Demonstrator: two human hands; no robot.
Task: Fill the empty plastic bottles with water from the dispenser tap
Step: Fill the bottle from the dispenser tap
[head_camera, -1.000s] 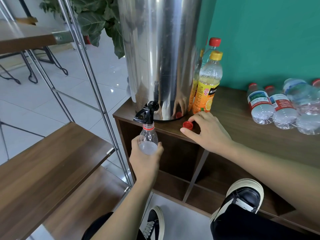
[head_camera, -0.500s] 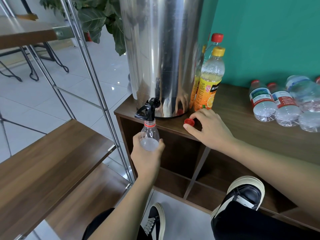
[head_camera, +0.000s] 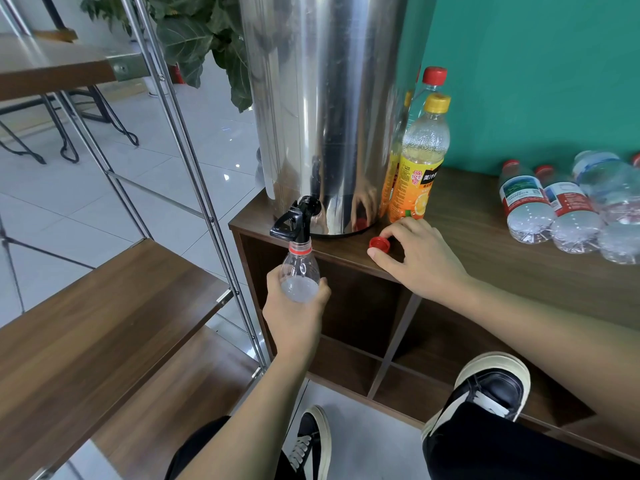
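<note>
the left hand grips the clear bottle with fingers wrapped round its body, holding it upright off the cabinet's front left corner so its open mouth sits right under the black tap — placed to catch the water. some water shows in the bottle; whether it is flowing i cannot tell. the steel dispenser stands at the cabinet's left end, its tap overhanging the front edge. the right hand rests on the cabinet top near the front edge, curled fingertips touching the red cap — probably kept ready for closing. an orange juice bottle stands just beside the dispenser; capped water bottles lie toward the right end, well clear of the tap.
</note>
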